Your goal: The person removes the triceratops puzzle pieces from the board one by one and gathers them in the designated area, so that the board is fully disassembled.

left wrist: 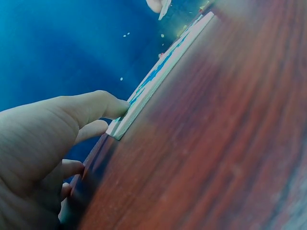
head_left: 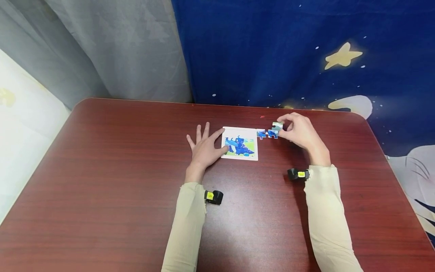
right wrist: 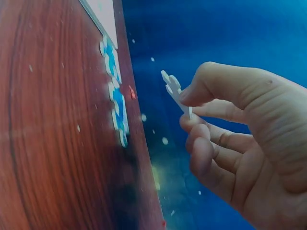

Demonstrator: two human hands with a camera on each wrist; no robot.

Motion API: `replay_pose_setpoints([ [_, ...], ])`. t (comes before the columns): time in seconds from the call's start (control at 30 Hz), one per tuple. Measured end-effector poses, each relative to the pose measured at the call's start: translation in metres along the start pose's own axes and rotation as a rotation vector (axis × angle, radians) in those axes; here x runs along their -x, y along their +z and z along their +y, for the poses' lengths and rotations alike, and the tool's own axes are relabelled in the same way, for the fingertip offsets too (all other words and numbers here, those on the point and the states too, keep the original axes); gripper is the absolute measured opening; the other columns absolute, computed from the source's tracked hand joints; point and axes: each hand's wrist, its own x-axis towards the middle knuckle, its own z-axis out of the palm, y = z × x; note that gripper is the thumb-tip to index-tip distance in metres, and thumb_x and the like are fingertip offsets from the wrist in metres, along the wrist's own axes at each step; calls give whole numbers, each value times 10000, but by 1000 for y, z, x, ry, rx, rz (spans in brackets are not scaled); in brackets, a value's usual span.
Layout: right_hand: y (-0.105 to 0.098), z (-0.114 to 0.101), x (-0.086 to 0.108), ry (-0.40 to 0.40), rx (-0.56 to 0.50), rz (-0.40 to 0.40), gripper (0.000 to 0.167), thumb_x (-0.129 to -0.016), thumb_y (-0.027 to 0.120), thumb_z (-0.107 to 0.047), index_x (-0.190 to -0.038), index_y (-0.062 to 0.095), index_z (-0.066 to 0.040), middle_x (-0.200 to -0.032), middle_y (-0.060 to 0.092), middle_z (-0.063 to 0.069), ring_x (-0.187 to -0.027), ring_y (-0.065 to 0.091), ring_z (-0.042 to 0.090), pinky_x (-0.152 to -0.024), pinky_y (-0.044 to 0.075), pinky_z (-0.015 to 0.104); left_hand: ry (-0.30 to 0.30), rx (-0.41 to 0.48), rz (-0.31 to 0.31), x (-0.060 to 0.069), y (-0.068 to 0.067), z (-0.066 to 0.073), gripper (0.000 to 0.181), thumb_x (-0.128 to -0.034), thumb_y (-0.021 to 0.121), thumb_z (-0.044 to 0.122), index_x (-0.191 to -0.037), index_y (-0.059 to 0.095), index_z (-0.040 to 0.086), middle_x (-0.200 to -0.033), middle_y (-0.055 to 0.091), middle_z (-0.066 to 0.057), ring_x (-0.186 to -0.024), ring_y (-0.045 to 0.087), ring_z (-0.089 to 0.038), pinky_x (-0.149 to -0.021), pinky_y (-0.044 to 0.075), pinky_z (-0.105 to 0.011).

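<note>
Your right hand [head_left: 300, 130] pinches a puzzle piece [head_left: 277, 126] above the table [head_left: 136, 177], just right of the puzzle board [head_left: 239, 130].

To handle it well, pinch lightly near the piece's edge so its knobs and notches stay uncovered, turn it to match its neighbours before lowering it, and avoid nudging the two loose blue pieces [head_left: 261, 134] [head_left: 273, 134] lying beside the board; steady the board without covering its pale far strip. Your right thumb and fingertips close on the piece, the other fingers curled in, the wrist off the table. Your left hand [head_left: 205, 152] is spread, fingers fairly straight, thumb resting on the board's left edge and index finger at its far-left corner, grasping nothing.
</note>
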Motion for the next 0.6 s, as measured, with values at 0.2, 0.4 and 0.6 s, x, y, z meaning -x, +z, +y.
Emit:
replay_pose_setpoints([
  [0.2,-9,11,6,71,-29,-30,335,-739,672,-54,-1072,652,-28,-911,547,118,-517,544,196,-478,441,289,5,7,5,0,1,0,661,-794,634,455,-1406,415,333,-1551,78,-85,-1399,-91,-294,-1001,-144,-616],
  [0.4,-16,18,10,97,-44,-91,318,-777,651,-37,-1091,625,9,-914,607,182,-521,556,184,-486,463,259,4,9,7,0,0,1,655,-798,636,451,-1404,420,330,-1550,84,-88,-1400,-87,-297,-1002,-143,-615],
  [0.6,-16,23,11,131,-44,-126,306,-781,650,-45,-1080,623,12,-949,624,193,-532,552,178,-502,462,272,3,6,11,1,1,0,659,-792,637,455,-1403,420,334,-1550,85,-86,-1400,-87,-294,-1002,-139,-619],
])
